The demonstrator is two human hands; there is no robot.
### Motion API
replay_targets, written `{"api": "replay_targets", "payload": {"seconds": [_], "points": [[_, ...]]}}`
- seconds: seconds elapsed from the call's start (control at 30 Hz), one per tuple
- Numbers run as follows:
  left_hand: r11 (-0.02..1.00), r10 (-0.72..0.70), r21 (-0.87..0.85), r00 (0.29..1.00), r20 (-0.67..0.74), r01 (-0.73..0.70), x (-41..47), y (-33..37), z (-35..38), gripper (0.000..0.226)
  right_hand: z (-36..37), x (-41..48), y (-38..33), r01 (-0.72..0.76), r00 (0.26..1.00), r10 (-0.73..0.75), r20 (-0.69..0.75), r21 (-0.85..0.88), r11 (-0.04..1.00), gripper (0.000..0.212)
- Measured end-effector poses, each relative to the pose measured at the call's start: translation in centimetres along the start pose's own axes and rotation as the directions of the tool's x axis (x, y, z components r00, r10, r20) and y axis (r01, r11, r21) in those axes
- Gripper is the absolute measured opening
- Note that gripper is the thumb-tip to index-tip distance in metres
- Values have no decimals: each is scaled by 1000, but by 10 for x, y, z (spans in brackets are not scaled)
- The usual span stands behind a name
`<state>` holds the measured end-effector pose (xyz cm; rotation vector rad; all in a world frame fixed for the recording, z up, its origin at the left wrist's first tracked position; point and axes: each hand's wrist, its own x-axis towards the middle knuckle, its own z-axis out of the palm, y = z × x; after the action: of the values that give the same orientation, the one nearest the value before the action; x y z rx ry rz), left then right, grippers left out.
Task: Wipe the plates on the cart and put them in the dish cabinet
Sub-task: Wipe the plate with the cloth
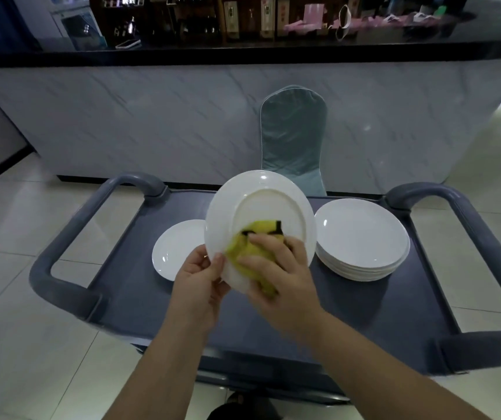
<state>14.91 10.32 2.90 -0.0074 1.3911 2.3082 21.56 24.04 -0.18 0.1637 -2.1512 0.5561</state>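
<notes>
Right hand (276,269) presses cloth (252,250) on held plate (261,207)

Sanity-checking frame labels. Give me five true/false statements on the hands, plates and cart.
1. The left hand grips the raised plate by its rim. True.
2. The right hand holds a blue cloth against that plate. False: the cloth is yellow.
3. A stack of plates sits on the cart, right of the raised plate. True.
4. The raised plate lies flat on the cart. False: it is held tilted above the cart.
5. A covered chair stands behind the cart. True.
</notes>
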Motion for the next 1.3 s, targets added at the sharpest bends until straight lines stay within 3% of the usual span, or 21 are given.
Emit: {"api": "replay_targets", "payload": {"seconds": [0.1,0.17,0.23,0.3,0.37,0.47,0.5,0.57,0.67,0.73,0.8,0.87,0.93,0.97,1.03,1.1,1.17,1.23,1.3], "points": [[997,8,74,1000,14,-9,-9,2,-6,11,-19,-30,32,-161,986,161,-48,1,987,31],[991,1,134,999,46,-7,-15,-4,-4,10,-23,-14,50,-396,905,399,-147,49,917,30],[984,2,177,999,49,-10,-21,-10,2,12,-16,18,44,-520,829,528,-185,97,849,31],[981,41,188,999,-9,-39,-22,-9,9,13,-4,38,20,-412,893,424,-150,105,905,32],[984,80,168,993,-86,-64,-18,-2,9,11,3,32,-2,-240,969,246,-23,149,959,31],[988,81,142,991,-109,-65,-8,11,0,12,-4,-11,9,-55,997,46,67,135,989,28],[987,77,150,994,-82,-64,-8,12,-1,12,-12,-24,22,-78,995,71,67,114,990,29],[975,69,213,998,-7,-66,-14,9,4,12,-28,-33,54,-265,964,262,39,100,959,32],[908,89,398,988,124,-132,-23,-6,15,17,-46,1,92,-532,835,542,-98,112,840,32],[873,92,459,979,180,-166,-26,-15,22,21,-51,35,89,-573,799,589,-121,143,807,33],[868,100,464,978,183,-175,-26,-18,29,22,-46,52,59,-439,895,445,-19,126,889,34],[905,74,406,986,151,-130,-23,-20,31,23,-36,44,26,-120,982,103,159,99,988,30],[938,18,339,991,136,-63,-23,-22,28,22,-33,31,18,109,943,-130,305,88,990,26],[942,-11,335,992,127,-33,-23,-23,26,19,-35,32,27,82,942,-109,319,96,992,26],[937,-43,351,993,110,2,-26,-26,24,15,-40,42,49,-228,954,205,220,84,970,32],[934,-36,356,992,122,-10,-25,-26,24,15,-43,49,61,-465,880,458,121,31,885,35],[931,-12,363,990,140,-40,-22,-23,24,18,-39,43,47,-365,917,361,169,-7,931,34],[939,-4,341,988,153,-48,-20,-22,24,24,-34,30,25,-18,963,1,268,61,998,30],[954,-26,300,987,156,-23,-20,-25,24,26,-33,31,26,180,913,-212,349,123,976,28]]}}
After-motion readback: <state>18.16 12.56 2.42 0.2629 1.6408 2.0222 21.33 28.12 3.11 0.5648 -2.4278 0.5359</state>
